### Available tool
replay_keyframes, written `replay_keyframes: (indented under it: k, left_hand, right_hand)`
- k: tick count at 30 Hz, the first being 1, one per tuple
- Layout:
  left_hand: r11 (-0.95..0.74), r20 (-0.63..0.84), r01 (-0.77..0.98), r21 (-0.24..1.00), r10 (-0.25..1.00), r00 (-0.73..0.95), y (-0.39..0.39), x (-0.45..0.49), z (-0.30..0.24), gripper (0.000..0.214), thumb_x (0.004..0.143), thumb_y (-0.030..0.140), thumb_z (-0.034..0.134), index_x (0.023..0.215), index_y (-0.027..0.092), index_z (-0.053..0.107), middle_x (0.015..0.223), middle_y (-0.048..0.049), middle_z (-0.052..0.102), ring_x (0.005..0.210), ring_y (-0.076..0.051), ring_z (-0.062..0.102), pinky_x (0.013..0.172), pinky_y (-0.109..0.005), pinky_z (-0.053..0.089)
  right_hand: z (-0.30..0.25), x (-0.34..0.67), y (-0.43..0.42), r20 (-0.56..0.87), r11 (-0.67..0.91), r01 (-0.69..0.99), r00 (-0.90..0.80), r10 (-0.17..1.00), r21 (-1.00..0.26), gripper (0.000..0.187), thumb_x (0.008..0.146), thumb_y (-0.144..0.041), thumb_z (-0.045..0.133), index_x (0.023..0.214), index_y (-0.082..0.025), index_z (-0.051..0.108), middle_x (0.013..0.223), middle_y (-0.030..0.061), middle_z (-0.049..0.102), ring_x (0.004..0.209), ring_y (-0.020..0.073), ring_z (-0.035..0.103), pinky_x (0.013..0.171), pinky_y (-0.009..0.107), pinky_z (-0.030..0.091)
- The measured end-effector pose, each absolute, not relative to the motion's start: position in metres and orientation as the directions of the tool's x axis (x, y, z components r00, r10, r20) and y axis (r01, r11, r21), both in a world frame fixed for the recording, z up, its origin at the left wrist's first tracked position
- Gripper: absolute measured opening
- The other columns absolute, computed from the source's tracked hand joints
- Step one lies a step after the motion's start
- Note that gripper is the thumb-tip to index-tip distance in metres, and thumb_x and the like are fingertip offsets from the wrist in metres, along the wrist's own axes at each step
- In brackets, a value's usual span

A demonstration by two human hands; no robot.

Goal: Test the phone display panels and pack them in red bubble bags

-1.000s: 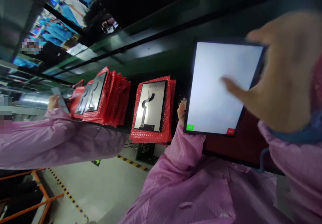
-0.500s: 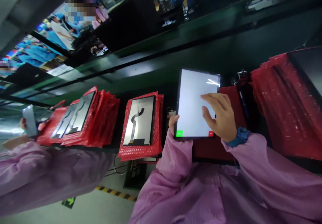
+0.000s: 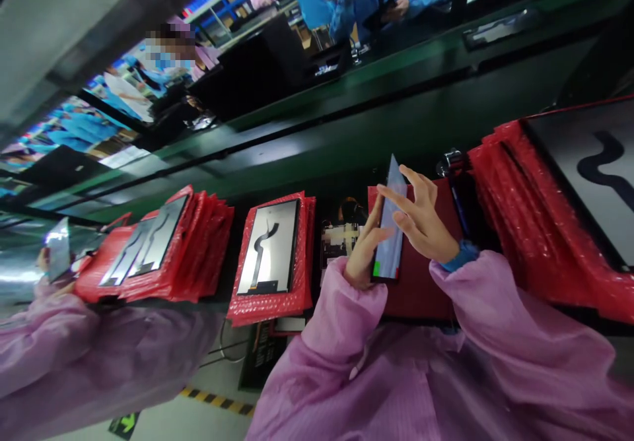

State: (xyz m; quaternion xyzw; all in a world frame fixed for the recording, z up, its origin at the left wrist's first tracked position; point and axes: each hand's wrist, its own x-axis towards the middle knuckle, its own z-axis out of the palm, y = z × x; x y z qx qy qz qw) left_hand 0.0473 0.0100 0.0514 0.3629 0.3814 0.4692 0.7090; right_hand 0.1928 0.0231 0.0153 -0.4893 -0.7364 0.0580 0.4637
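The left hand (image 3: 363, 255) is gripping a lit display panel (image 3: 387, 256), tilted edge-on above the workbench's (image 3: 321, 154) near edge. The right hand (image 3: 424, 226), fingers spread open, is touching its screen.

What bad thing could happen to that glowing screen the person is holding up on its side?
1. The lit panel stands tilted on edge. The left hand grips it, while the right hand only touches it with spread fingers. It might slip and hit the red surface below.
2. Bare skin on the glass could leave smudges.
3. The small circuit board lies close beside the panel, so a swing might knock it.
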Motion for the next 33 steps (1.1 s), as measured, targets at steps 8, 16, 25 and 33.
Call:
replay_keyframes:
  k: [8, 16, 25, 33]
  left_hand:
    - [-0.233, 0.202, 0.272, 0.934, 0.970, 0.135, -0.008, 0.002, 0.023, 0.031, 0.098, 0.036, 0.045, 0.109, 0.023, 0.071, 0.102, -0.0067, 0.071, 0.092, -0.019, 0.066, 0.088, -0.033, 0.051]
    - [-0.266, 0.224, 0.954, 0.137, 0.947, 0.231, -0.029, -0.046, -0.042, 0.039, 0.096, 0.022, 0.045, 0.132, 0.018, 0.060, 0.090, -0.0081, 0.063, 0.078, -0.021, 0.063, 0.072, -0.032, 0.049]
    - [-0.348, 0.178, 0.931, -0.105, 0.915, 0.362, -0.028, -0.043, -0.041, 0.042, 0.096, 0.022, 0.049, 0.138, 0.021, 0.056, 0.089, -0.0064, 0.061, 0.078, -0.021, 0.064, 0.067, -0.031, 0.049]
    - [-0.477, 0.410, 0.879, -0.002, 0.802, 0.435, -0.027, -0.046, -0.043, 0.039, 0.097, 0.025, 0.047, 0.132, 0.013, 0.057, 0.098, -0.0119, 0.067, 0.087, -0.023, 0.064, 0.076, -0.035, 0.051]
  right_hand:
    - [0.019, 0.199, 0.023, 0.672, 0.510, 0.674, -0.029, 0.740, -0.534, 0.047, 0.102, -0.051, 0.025, 0.130, -0.037, 0.060, 0.151, 0.0043, 0.037, 0.137, 0.0302, 0.037, 0.113, 0.059, 0.030]
    - [0.024, 0.199, 0.021, 0.664, 0.506, 0.673, -0.029, 0.747, -0.539, 0.049, 0.102, -0.054, 0.026, 0.128, -0.034, 0.063, 0.140, 0.0070, 0.045, 0.129, 0.0297, 0.043, 0.108, 0.057, 0.036]
    - [0.024, 0.197, 0.021, 0.678, 0.512, 0.685, -0.036, 0.734, -0.518, 0.048, 0.103, -0.052, 0.025, 0.131, -0.036, 0.059, 0.134, 0.0065, 0.047, 0.125, 0.0272, 0.045, 0.104, 0.053, 0.039]
    - [0.042, 0.206, 0.002, 0.576, 0.438, 0.672, -0.021, 0.817, -0.597, 0.053, 0.100, -0.057, 0.029, 0.131, -0.024, 0.058, 0.116, 0.0114, 0.054, 0.108, 0.0256, 0.054, 0.096, 0.049, 0.047]
